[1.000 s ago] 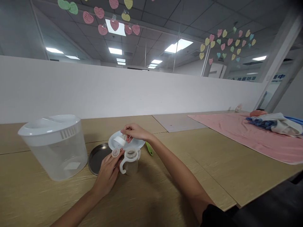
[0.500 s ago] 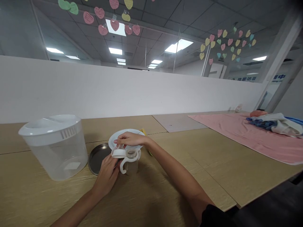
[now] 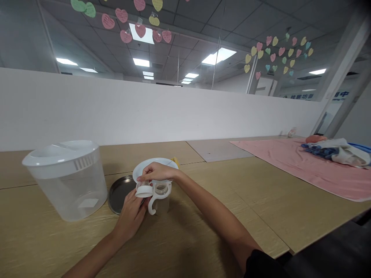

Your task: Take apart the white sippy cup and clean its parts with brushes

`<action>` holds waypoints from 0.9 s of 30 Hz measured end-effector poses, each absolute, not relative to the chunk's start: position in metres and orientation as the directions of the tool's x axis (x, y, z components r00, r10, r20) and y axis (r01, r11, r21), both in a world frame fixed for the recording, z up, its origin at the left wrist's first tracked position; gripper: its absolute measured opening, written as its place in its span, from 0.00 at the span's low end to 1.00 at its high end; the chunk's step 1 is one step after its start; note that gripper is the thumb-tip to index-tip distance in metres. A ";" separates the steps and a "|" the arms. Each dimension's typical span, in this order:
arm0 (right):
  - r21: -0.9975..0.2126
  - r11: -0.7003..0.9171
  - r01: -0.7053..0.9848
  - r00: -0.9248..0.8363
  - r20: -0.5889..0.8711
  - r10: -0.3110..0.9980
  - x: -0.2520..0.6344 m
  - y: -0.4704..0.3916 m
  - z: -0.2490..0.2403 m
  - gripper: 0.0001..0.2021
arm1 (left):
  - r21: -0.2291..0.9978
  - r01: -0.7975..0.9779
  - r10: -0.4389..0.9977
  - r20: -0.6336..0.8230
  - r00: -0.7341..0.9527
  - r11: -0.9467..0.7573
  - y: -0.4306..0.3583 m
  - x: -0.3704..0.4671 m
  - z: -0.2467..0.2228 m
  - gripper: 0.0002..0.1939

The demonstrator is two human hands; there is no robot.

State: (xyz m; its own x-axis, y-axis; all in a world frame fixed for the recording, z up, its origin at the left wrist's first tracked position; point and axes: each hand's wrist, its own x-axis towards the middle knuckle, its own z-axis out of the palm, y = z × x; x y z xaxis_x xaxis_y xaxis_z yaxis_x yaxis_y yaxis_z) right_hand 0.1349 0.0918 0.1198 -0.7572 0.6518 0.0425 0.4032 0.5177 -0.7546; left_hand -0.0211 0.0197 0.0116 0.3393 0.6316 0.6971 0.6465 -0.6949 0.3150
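- A low white wall, topped by glass, backs a wood-toned tabletop in a lit room.
- The right hand has its grip closed on the clear upper part of a white-rimmed cap, above the fingers of the left hand.
- The left grip lies just under and beside the cap; the cap hides its fingertips, so what it is clamped on cannot be told.
- An open clear bottle with white handles stands upright just right of both grips.
- The cap could slip if the right grip pinches only its smooth, clear part; a knock against the near handle could tip the bottle.
- Beyond the grips sits a pale plate; left of them, a round metal tray and a lidded translucent bucket.
- Far right of the grips, a pink cloth covers the surface beneath piled fabrics; heart-shaped notes dot the glass.
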 end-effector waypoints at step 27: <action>-0.958 0.202 0.204 -0.338 0.124 0.933 0.169 0.104 0.144 0.20 | 0.251 0.695 0.648 0.653 0.393 -0.674 0.019 -0.023 0.007 0.23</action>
State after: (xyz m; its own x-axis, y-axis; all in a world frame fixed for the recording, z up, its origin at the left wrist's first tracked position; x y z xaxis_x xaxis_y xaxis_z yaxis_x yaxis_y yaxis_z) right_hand 0.1694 0.1043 0.1440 -0.3377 0.9330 0.1245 0.2038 0.2016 -0.9580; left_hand -0.0233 0.0192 0.0071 0.3928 0.6477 0.6528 0.6948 -0.6741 0.2508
